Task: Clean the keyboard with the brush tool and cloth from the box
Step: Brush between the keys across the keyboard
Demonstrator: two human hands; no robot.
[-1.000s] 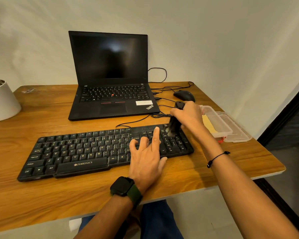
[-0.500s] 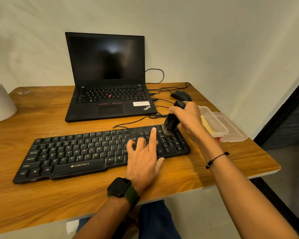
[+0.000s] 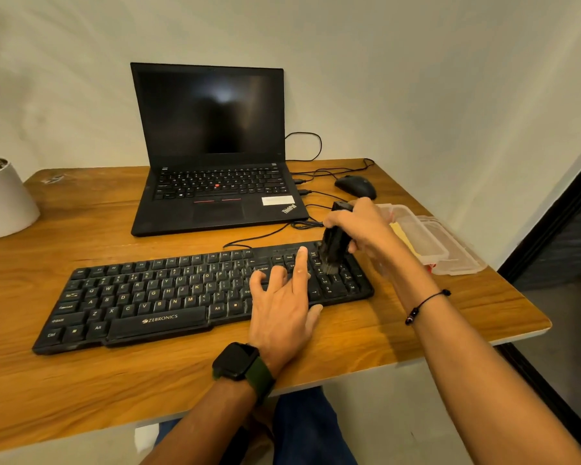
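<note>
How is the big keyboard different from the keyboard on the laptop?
The big keyboard lies loose on the table, near the person; the laptop keyboard is built in, farther back. The big one has a number pad, which the brush is sweeping; the laptop's has a red dot instead. Both are black.

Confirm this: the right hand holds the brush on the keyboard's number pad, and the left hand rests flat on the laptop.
Wrong in one respect. The head view shows the left hand resting flat on the keyboard, beside the number pad, not on the laptop. The right hand does hold the brush on the number pad.
</note>
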